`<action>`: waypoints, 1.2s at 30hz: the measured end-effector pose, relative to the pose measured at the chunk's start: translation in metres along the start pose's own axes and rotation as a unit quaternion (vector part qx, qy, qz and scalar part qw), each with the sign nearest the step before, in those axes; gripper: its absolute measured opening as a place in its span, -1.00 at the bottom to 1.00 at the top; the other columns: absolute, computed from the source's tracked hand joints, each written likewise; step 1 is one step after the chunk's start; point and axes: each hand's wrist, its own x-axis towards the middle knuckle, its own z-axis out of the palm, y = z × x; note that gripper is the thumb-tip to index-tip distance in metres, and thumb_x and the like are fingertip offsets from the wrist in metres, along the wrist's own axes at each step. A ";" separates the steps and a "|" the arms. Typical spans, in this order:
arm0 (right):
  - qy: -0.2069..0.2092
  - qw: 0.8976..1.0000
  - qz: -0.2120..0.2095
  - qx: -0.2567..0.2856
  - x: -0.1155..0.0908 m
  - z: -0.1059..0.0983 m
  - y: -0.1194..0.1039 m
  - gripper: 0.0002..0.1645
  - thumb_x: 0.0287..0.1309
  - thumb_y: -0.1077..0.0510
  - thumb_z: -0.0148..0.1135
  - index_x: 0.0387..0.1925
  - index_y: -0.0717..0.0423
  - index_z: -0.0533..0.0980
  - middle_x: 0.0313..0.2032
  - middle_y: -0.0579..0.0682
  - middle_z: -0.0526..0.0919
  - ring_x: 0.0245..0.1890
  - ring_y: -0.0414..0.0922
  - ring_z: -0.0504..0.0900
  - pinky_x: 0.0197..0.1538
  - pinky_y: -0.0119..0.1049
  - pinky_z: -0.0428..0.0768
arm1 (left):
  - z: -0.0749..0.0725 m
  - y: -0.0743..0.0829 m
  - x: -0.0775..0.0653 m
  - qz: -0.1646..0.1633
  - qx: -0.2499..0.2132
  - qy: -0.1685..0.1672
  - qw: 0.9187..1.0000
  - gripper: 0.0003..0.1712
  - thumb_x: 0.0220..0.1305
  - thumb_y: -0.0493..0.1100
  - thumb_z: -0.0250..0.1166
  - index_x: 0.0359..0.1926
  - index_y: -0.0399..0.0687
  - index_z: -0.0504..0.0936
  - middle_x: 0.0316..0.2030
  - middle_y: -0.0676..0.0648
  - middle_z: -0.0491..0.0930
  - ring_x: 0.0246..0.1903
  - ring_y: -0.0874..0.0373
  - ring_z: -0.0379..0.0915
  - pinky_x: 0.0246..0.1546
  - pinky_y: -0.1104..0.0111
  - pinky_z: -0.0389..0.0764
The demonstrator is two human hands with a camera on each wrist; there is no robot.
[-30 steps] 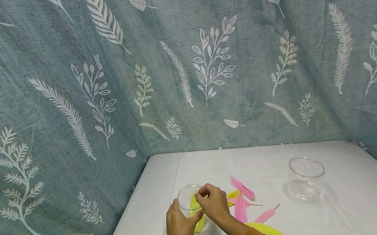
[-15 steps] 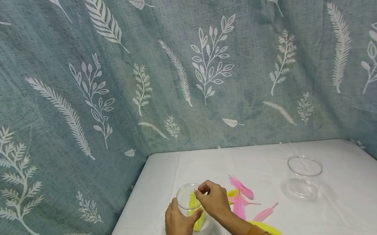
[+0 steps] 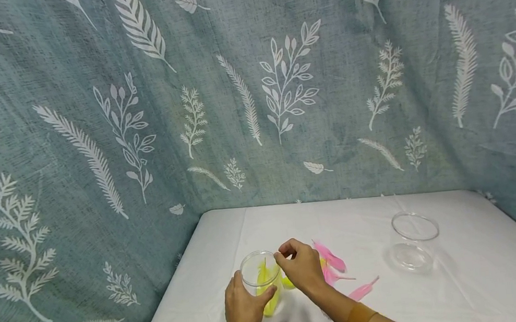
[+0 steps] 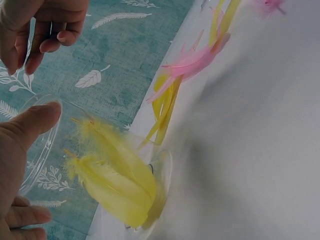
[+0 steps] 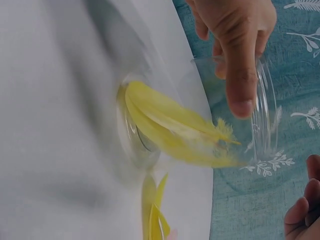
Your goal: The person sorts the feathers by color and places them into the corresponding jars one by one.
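My left hand [image 3: 244, 305] grips a clear cup [image 3: 258, 252] near its rim, the thumb on the near side. Inside the cup two yellow feathers [image 4: 117, 185] stand leaning with their quills up, all below the rim in the left wrist view. Just right of the rim is my right hand [image 3: 303, 267], its fingers loosely bent and nothing visible between them. In the left wrist view the right hand [image 4: 45, 30] hangs above the cup's mouth, apart from it. The cup's base rests on the white table.
Right of the cup lie yellow feathers [image 3: 288, 283] and pink feathers [image 3: 330, 258], partly hidden by the right arm. Another pink feather [image 3: 364, 290] is nearer the front. A second clear cup [image 3: 416, 240] stands farther right. A patterned curtain [image 3: 260, 181] borders the white table [image 3: 348, 214].
My right hand has let go of a yellow feather in the cup and moved right and slightly up, off the rim. The left hand keeps its hold on the cup.
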 end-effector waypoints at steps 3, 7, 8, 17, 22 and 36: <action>0.000 1.000 0.006 -0.001 0.001 -0.006 0.001 -0.91 0.02 0.17 0.41 -0.49 0.00 0.60 -0.56 -0.23 0.56 -0.57 -0.21 0.43 -0.52 -0.33 0.44 | 0.000 0.001 0.000 -0.007 0.000 -0.001 1.000 0.10 -0.33 0.23 0.61 0.15 -0.37 0.44 -0.05 -0.29 0.54 -0.02 -0.19 0.46 -0.10 -0.02 0.49; 0.004 1.000 0.012 -0.004 0.003 -0.014 0.001 -0.91 0.03 0.16 0.41 -0.47 -0.02 0.60 -0.54 -0.22 0.57 -0.55 -0.19 0.43 -0.50 -0.32 0.45 | 0.000 0.001 -0.001 -0.010 0.000 -0.001 1.000 0.11 -0.34 0.22 0.62 0.16 -0.37 0.43 -0.03 -0.31 0.53 -0.01 -0.21 0.46 -0.09 -0.03 0.49; 0.007 1.000 0.011 -0.005 0.004 -0.016 0.002 -0.91 0.02 0.16 0.41 -0.47 -0.01 0.60 -0.54 -0.22 0.57 -0.55 -0.19 0.43 -0.51 -0.32 0.44 | 0.000 0.001 0.000 -0.009 -0.001 -0.001 1.000 0.11 -0.34 0.22 0.62 0.17 -0.37 0.43 -0.03 -0.31 0.53 -0.01 -0.21 0.45 -0.09 -0.03 0.49; 0.018 1.000 0.012 -0.008 0.008 -0.035 0.006 -0.90 0.03 0.13 0.41 -0.45 -0.01 0.60 -0.52 -0.20 0.58 -0.57 -0.17 0.44 -0.51 -0.29 0.45 | 0.000 0.001 0.000 -0.008 0.003 -0.003 1.000 0.12 -0.35 0.22 0.63 0.17 -0.36 0.43 -0.03 -0.31 0.53 -0.02 -0.21 0.46 -0.11 -0.04 0.50; 0.013 1.000 0.027 -0.008 0.009 -0.046 0.010 -0.91 0.06 0.12 0.39 -0.41 0.01 0.61 -0.49 -0.18 0.60 -0.54 -0.15 0.45 -0.46 -0.26 0.46 | 0.001 0.001 0.000 -0.009 0.004 -0.002 1.000 0.12 -0.36 0.22 0.63 0.17 -0.38 0.43 -0.01 -0.33 0.52 0.00 -0.23 0.45 -0.08 -0.05 0.49; 0.018 0.999 0.048 -0.007 0.012 -0.074 0.019 -0.89 0.11 0.12 0.37 -0.34 0.07 0.62 -0.43 -0.11 0.63 -0.47 -0.11 0.47 -0.44 -0.27 0.48 | 0.000 0.002 -0.001 -0.010 0.005 -0.004 1.000 0.15 -0.35 0.22 0.63 0.18 -0.42 0.42 0.03 -0.36 0.51 0.03 -0.25 0.44 -0.04 -0.04 0.47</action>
